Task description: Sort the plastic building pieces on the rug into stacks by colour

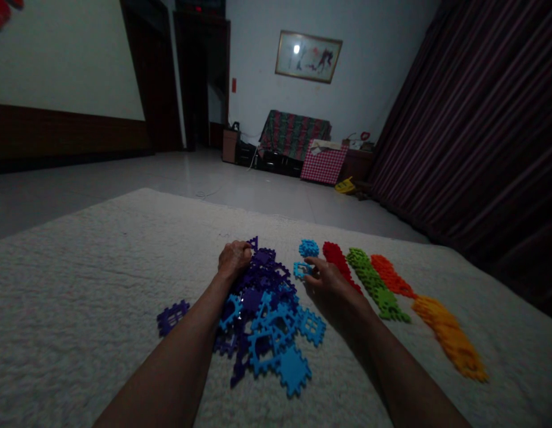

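Purple pieces (253, 300) and light blue pieces (294, 368) with notched edges lie mixed in a pile on the pale mat. At the pile's far left edge, my left hand (235, 258) is closed, its fingertips at a small purple piece (254, 242). My right hand (325, 276) has its thumb and fingers around the edge of a light blue frame piece (301, 270), low over the mat. Just beyond it lies a small light blue stack (309, 248). One purple window piece (173, 317) rests left of my left forearm.
Right of my right hand lie rows of red (338, 261), green (374, 285), orange-red (389, 274) and yellow-orange pieces (449, 336). Beyond the mat (146, 238) are a tiled floor, a cloth-covered seat (294, 134) and a dark curtain.
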`<state>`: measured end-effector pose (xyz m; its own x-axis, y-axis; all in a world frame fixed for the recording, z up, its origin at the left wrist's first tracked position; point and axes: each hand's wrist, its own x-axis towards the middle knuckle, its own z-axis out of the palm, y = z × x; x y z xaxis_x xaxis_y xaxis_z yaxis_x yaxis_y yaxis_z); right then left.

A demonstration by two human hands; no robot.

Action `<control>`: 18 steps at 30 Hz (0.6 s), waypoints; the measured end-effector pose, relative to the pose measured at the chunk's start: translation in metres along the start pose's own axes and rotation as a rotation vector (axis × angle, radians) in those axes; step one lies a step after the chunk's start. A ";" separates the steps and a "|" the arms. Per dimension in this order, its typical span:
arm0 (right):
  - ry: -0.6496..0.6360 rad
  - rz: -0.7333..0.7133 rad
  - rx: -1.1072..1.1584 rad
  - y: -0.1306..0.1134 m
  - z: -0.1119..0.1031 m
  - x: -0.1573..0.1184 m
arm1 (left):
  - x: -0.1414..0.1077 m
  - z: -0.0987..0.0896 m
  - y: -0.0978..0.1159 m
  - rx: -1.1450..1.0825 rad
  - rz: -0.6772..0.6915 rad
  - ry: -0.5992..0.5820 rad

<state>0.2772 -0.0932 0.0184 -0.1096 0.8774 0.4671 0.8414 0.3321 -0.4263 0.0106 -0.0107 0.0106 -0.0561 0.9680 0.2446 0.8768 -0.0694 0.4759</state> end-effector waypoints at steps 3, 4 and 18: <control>0.010 0.002 -0.012 -0.002 0.006 -0.006 | -0.001 -0.002 0.001 0.000 -0.003 -0.005; 0.013 0.019 -0.029 -0.004 0.009 -0.004 | -0.001 -0.002 0.002 0.000 -0.002 -0.005; -0.164 0.241 -0.221 -0.018 0.025 0.022 | 0.003 0.004 -0.003 0.046 0.031 0.017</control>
<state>0.2468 -0.0716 0.0169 0.0369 0.9712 0.2356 0.9456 0.0423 -0.3227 0.0097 -0.0070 0.0060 -0.0364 0.9614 0.2726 0.8992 -0.0875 0.4287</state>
